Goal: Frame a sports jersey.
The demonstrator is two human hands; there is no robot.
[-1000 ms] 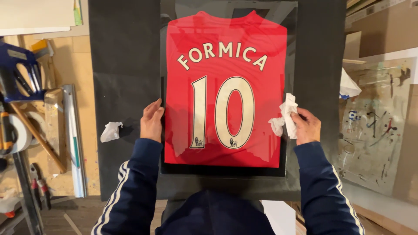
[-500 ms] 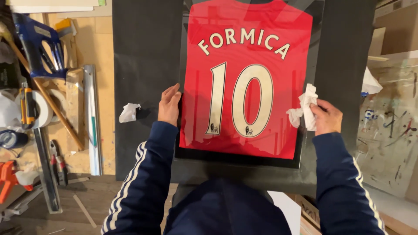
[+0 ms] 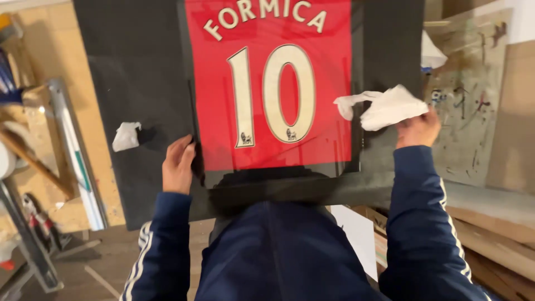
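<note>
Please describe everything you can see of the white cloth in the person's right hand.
The white cloth is a crumpled, soft rag or paper towel, bunched into uneven folds. The right hand pinches its right end from below, while a thinner tail reaches left over the right edge of the framed red shirt. It seems to rest on or just above the glass; contact cannot be confirmed. It looks clean and dry.

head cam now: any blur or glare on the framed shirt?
Head view: the white cloth in the right hand is smeared by motion; the glazed red shirt reflects a dark silhouette along its lower edge; the left hand on the frame edge stays fairly sharp.
</note>
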